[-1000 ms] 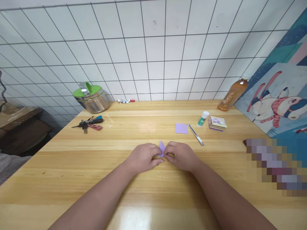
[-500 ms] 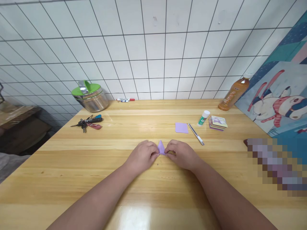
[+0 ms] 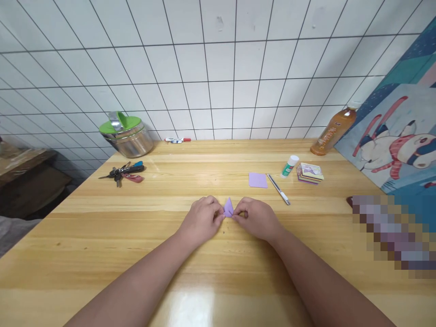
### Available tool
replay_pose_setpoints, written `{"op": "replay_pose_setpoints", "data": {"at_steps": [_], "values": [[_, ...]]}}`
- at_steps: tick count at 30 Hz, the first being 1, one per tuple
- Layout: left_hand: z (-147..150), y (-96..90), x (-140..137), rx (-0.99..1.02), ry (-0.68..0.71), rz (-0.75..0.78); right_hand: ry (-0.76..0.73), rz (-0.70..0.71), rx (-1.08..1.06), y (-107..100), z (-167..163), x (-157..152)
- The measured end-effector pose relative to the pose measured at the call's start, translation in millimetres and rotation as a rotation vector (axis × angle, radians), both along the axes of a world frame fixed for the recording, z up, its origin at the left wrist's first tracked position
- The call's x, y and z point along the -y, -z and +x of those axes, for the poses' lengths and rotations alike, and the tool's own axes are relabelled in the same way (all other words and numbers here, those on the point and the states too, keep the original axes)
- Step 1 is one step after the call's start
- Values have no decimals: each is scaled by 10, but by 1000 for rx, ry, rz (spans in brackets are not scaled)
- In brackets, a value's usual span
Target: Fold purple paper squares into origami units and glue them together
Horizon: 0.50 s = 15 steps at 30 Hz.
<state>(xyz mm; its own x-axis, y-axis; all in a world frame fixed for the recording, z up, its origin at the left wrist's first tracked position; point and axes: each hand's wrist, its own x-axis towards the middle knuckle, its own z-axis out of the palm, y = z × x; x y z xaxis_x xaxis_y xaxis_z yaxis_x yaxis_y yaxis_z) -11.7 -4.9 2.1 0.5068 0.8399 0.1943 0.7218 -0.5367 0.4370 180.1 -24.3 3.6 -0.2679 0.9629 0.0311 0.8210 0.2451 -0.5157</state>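
A small piece of folded purple paper is on the wooden table between my hands, its pointed tip facing away from me. My left hand pinches the paper's left corner. On the other side, the fingertips of my right hand pinch its lower right corner. Fingers cover both lower corners. Beyond my right hand lies a flat purple paper square, with a slim white and grey pen-like cutter beside it.
Farther right stand a glue stick, a stack of coloured paper and a tea bottle. Keys, a green-lidded steel pot and markers are at the left and back. A pixelated object lies right.
My right fingertips have shifted slightly left, drawing the paper's right corner inward, so the paper looks narrower. My left hand keeps its hold. The view has tilted slightly.
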Motion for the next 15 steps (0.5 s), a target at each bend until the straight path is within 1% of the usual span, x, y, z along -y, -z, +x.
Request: {"op": "replay_pose_setpoints", "data": {"at_steps": [4, 10, 15], "values": [[-20, -14, -18, 0, -36, -41, 62, -17, 8, 8, -38, -11], [-6, -31, -41, -45, -89, -68, 102, -10, 74, 19, -93, -13], [5, -5, -54, -51, -127, -90, 113, -19, 94, 28, -102, -39]]}}
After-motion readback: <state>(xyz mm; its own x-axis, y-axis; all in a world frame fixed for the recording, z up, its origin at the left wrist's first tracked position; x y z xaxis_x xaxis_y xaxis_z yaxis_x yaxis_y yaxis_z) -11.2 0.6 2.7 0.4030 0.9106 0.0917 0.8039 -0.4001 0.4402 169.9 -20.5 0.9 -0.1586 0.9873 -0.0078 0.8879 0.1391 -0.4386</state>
